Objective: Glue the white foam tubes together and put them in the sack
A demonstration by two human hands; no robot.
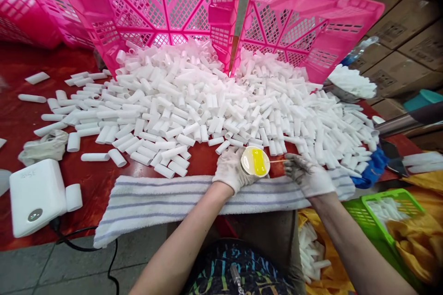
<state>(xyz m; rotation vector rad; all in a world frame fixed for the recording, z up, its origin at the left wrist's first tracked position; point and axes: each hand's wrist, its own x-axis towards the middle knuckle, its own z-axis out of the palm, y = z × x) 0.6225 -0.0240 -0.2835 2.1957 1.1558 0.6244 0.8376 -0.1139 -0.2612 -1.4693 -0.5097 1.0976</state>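
My left hand point(231, 169), in a whitish glove, is closed around a small round white container point(246, 162) with a bright yellow patch point(258, 162) on its face. My right hand point(309, 175), gloved with grey-stained fingers, pinches a thin stick point(278, 161) that points left toward the container's edge. Both hands are over a striped towel point(148, 198) along the table's front edge. Just beyond them lies a large heap of short white tubes point(207, 106).
Two pink baskets point(166, 4) point(304, 18) lie tipped behind the heap. A white device point(37, 196) with a black cable is at the left. At the right are a green basket point(391, 212), blue cloth point(373, 169) and stacked cardboard boxes point(398, 18).
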